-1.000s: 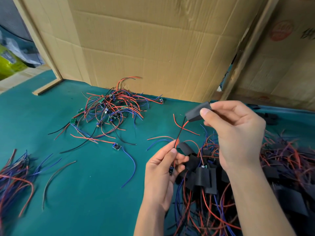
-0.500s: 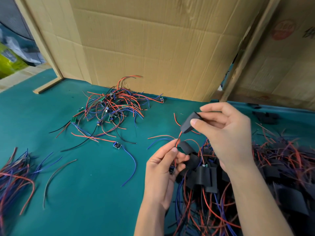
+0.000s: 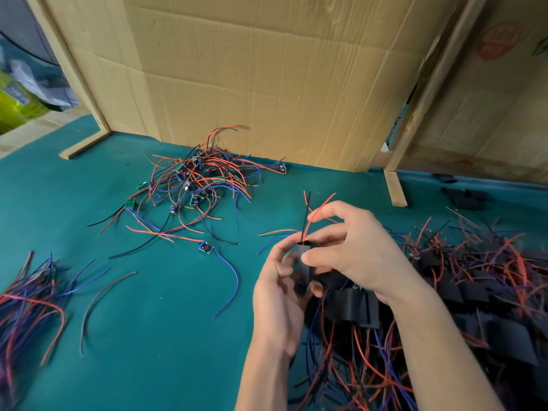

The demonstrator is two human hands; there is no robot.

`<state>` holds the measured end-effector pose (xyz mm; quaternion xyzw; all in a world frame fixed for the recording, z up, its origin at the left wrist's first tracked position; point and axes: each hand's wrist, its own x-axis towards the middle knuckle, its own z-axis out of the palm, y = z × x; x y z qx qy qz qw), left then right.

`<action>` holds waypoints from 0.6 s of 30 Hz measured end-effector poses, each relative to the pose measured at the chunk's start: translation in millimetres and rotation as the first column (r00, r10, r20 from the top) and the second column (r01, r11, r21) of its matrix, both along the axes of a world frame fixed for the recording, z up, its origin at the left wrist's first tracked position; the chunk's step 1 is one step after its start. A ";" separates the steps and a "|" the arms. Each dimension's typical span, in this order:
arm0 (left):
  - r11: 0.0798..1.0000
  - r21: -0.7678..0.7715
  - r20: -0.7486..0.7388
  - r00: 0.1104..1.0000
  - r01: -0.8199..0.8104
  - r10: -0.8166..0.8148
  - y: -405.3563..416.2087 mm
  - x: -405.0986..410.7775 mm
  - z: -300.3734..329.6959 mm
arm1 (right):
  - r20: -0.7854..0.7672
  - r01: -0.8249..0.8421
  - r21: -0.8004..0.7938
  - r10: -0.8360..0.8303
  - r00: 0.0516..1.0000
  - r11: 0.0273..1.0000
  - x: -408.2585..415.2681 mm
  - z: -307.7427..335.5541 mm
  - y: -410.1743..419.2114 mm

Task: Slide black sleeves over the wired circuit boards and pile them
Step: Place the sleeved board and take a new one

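Red stamp on cardboard (image 3: pixel 501 40) is unreadable

From my head, the one camera is looking forward and down, close over my hands at lower centre.

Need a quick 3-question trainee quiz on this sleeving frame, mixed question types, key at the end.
1. True or false: red and black wires stick out of the top of the black sleeve held in both hands.
2. Which hand's thumb presses the sleeve's front: A) left hand B) right hand?
3. Fill in: the pile of sleeved boards lies to the person's ____.

Key: 1 true; 2 B; 3 right.
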<state>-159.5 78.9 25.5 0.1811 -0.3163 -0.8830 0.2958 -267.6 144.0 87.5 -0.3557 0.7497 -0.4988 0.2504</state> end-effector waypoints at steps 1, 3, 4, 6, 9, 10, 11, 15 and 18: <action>1.000 0.008 -0.006 1.000 -0.002 0.002 -0.4 0.5 0.1 | -0.029 -0.017 0.016 0.017 0.999 1.000 0.3 0.9 0.2; 1.000 0.030 -0.024 1.000 0.006 -0.006 -1.9 1.8 -0.1 | -0.081 -0.053 0.040 0.056 0.995 0.998 0.0 2.4 0.7; 0.999 0.042 -0.032 0.999 0.013 -0.012 -2.8 2.9 -0.5 | -0.091 -0.076 0.043 0.079 0.993 0.996 -0.3 3.1 1.1; 0.997 0.079 -0.057 0.998 0.023 -0.018 -4.8 4.7 -0.7 | -0.074 -0.118 0.016 0.119 0.990 0.993 -1.6 3.6 2.3; 0.988 0.151 -0.105 0.995 0.021 -0.005 -7.5 6.1 1.4 | -0.095 -0.129 -0.015 0.127 0.987 0.992 -4.3 3.1 3.7; 0.985 0.169 -0.119 0.993 0.023 -0.002 -8.3 6.2 1.9 | -0.093 -0.136 -0.019 0.134 0.987 0.990 -4.7 2.7 3.5; 0.983 0.182 -0.132 0.991 0.028 -0.004 -8.9 6.2 2.1 | -0.085 -0.152 -0.020 0.150 0.985 0.988 -4.8 2.7 3.4; 0.972 0.232 -0.145 0.990 0.035 -0.001 -11.5 6.8 -1.3 | -0.107 -0.203 -0.025 0.200 0.974 0.979 -2.9 3.4 2.5; 0.966 0.259 -0.165 0.986 0.010 0.034 -12.9 5.8 -4.1 | -0.148 -0.163 -0.074 0.151 0.977 0.984 -4.3 2.2 1.6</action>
